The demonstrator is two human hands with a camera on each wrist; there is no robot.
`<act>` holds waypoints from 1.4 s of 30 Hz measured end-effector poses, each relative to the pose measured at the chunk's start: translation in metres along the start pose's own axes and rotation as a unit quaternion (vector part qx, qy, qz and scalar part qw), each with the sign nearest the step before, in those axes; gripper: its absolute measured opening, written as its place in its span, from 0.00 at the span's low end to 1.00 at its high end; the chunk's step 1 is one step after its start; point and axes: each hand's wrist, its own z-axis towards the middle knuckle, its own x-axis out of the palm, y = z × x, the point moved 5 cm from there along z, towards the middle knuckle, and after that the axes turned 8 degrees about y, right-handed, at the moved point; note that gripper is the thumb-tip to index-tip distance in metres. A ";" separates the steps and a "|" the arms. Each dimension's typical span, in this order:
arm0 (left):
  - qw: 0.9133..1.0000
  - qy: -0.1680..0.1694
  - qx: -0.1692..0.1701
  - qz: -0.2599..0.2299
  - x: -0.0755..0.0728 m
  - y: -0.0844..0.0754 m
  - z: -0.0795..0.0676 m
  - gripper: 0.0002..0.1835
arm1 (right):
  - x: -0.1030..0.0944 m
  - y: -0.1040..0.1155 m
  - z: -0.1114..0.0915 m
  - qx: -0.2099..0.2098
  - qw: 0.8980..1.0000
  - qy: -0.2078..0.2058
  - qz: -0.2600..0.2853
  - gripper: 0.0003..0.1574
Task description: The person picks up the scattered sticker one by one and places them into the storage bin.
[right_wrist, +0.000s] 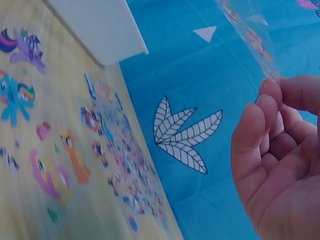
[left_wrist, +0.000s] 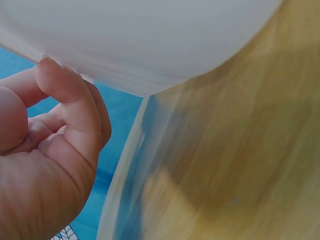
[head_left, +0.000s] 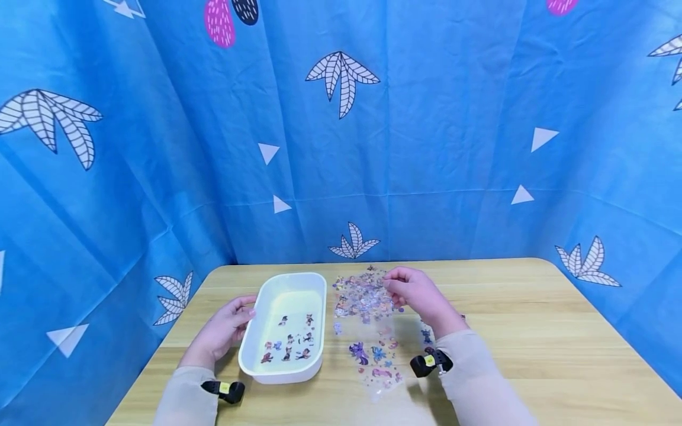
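Note:
My left hand [head_left: 226,328] grips the left rim of a white plastic tub [head_left: 285,377], thumb over the edge. In the left wrist view the curled fingers meet the tub's wall [left_wrist: 150,45]. Inside the tub lie clear stickers [head_left: 288,349] with small cartoon figures. Over the back of the table, my right hand [head_left: 418,296] pinches the edge of a clear sticker sheet [right_wrist: 255,42] between thumb and forefinger; orange figures show on it. Beneath and beside that hand spreads a pile of overlapping clear sticker sheets [head_left: 364,299].
A transparent sheet of pony stickers [head_left: 378,355] lies on the wooden table [head_left: 543,343] in front of the pile. Another sticker sheet [head_left: 426,336] shows partly under my right forearm. A blue patterned curtain [head_left: 426,148] stands behind the table and at both sides.

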 end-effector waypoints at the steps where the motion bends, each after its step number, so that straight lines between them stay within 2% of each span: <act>1: 1.000 0.000 0.001 0.002 0.000 0.000 0.000 0.29 | 0.002 0.000 0.001 -0.001 1.000 0.000 0.002 0.16; 14: 1.000 0.001 0.001 0.000 0.006 0.002 0.005 0.28 | 0.019 -0.009 0.012 0.000 1.000 0.012 0.020 0.15; 19: 1.000 -0.003 -0.003 -0.005 0.006 0.002 0.005 0.27 | 0.028 -0.019 0.020 0.018 0.999 0.023 0.043 0.18; 29: 1.000 -0.001 -0.003 -0.008 0.005 0.002 0.005 0.28 | 0.049 -0.031 0.031 0.047 0.996 0.037 0.066 0.16; 36: 1.000 -0.003 -0.007 -0.007 0.003 0.001 0.003 0.28 | 0.065 -0.033 0.040 0.032 0.996 0.061 0.057 0.12; 42: 1.000 -0.007 -0.008 -0.008 0.000 0.001 -0.001 0.28 | 0.080 -0.036 0.047 0.035 0.994 0.070 0.080 0.14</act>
